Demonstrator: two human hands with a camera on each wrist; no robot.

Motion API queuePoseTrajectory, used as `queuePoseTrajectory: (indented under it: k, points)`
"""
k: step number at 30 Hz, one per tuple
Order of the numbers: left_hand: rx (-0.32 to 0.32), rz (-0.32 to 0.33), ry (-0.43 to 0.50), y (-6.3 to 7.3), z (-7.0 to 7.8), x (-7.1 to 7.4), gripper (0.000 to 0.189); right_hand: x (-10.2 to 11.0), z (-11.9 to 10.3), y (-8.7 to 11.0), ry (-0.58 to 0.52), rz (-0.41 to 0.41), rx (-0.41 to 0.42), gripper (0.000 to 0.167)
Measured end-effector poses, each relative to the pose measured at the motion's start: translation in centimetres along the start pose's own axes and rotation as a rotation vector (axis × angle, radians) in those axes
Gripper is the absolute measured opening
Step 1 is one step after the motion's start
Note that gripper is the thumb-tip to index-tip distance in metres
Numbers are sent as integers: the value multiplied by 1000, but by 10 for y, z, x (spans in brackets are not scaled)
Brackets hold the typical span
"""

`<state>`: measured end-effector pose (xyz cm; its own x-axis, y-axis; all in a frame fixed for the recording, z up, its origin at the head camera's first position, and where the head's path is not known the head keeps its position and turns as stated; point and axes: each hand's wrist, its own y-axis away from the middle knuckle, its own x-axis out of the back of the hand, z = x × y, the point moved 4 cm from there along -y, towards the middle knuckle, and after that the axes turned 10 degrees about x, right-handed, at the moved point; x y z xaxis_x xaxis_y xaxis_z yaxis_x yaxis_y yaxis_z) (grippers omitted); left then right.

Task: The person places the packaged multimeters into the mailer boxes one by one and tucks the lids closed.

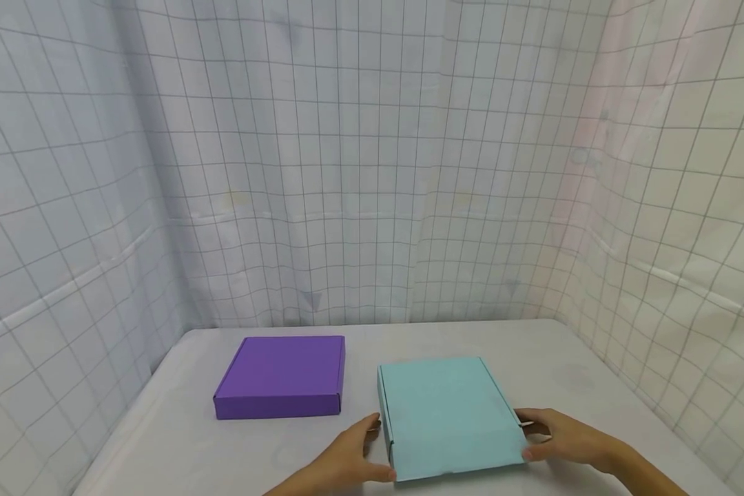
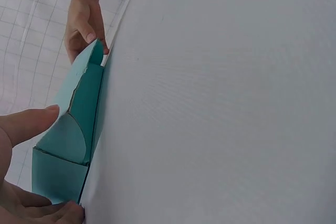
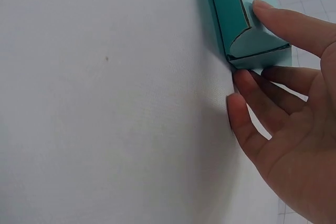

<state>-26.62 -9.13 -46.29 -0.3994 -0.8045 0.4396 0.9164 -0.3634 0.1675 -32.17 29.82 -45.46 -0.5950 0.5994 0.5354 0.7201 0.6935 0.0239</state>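
Observation:
A light turquoise cardboard box (image 1: pixel 446 413) lies flat on the white table, its lid down over the top. At its near left corner, my left hand (image 1: pixel 347 456) holds it with the thumb at the front flap and the fingers along the side. My right hand (image 1: pixel 564 437) does likewise at the near right corner. In the right wrist view the right thumb (image 3: pixel 283 22) rests on the front flap, with fingertips by the lower corner. The left wrist view shows the flap's rounded end (image 2: pixel 65 137) and darker teal front (image 2: pixel 86 95), with the left thumb (image 2: pixel 31 121) over the edge.
A closed purple box (image 1: pixel 279 372) lies on the table to the left, farther back than the turquoise one. White grid-patterned curtains (image 1: pixel 359 172) enclose the table (image 1: pixel 161 441) at the back and both sides.

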Motion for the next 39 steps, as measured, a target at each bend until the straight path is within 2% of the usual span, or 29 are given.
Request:
queuePoseTrajectory:
  k: [4,9,18,30,35,39]
  points:
    - [-16,-33,73,-4,0,-3,98,1,1,-1,8,-6,18,79]
    - [2,-6,111,-7,2,-5,96,3,1,0,6,5,18,81]
    - [15,12,122,-8,3,-8,94,3,0,-1,-5,13,5,82]
    - [-5,23,120,-9,4,-7,94,4,2,-4,-2,32,-8,85]
    - [14,43,128,-11,3,-8,95,4,2,-8,-8,35,7,82]
    - [5,54,136,-11,3,-8,91,3,1,-9,-6,42,19,78]
